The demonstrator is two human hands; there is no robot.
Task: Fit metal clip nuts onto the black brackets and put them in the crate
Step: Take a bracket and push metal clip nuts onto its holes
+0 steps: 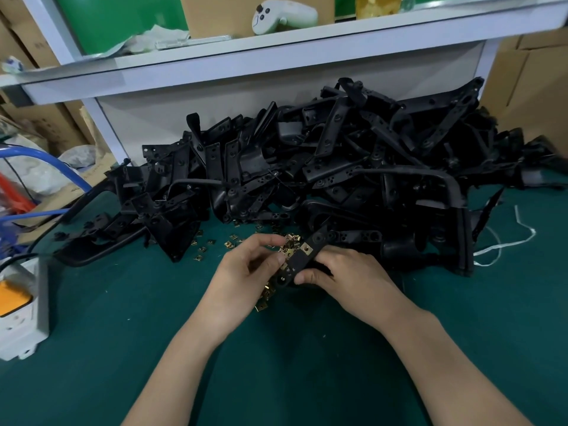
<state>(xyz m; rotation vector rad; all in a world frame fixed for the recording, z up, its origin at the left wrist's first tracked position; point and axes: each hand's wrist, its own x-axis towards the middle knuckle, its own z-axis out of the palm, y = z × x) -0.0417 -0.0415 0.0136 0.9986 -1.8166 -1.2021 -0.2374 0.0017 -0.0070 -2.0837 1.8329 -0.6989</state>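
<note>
My right hand [341,278] grips a black bracket [302,259] near its lower end and holds it tilted above the green mat. One brass-coloured clip nut [305,248] sits on the bracket's upper part. My left hand [246,272] pinches a clip nut [287,252] against the bracket's left edge. Loose clip nuts [264,298] lie in a small heap under my hands, and more clip nuts [212,242] are scattered to the left. A big pile of black brackets [322,167] fills the table behind. No crate is in view.
The green mat [276,364] covers the table. A white power box with an orange button [18,302] stands at the left edge. A white string [507,244] lies at the right. A white shelf [276,47] overhangs the back, holding a game controller [281,15].
</note>
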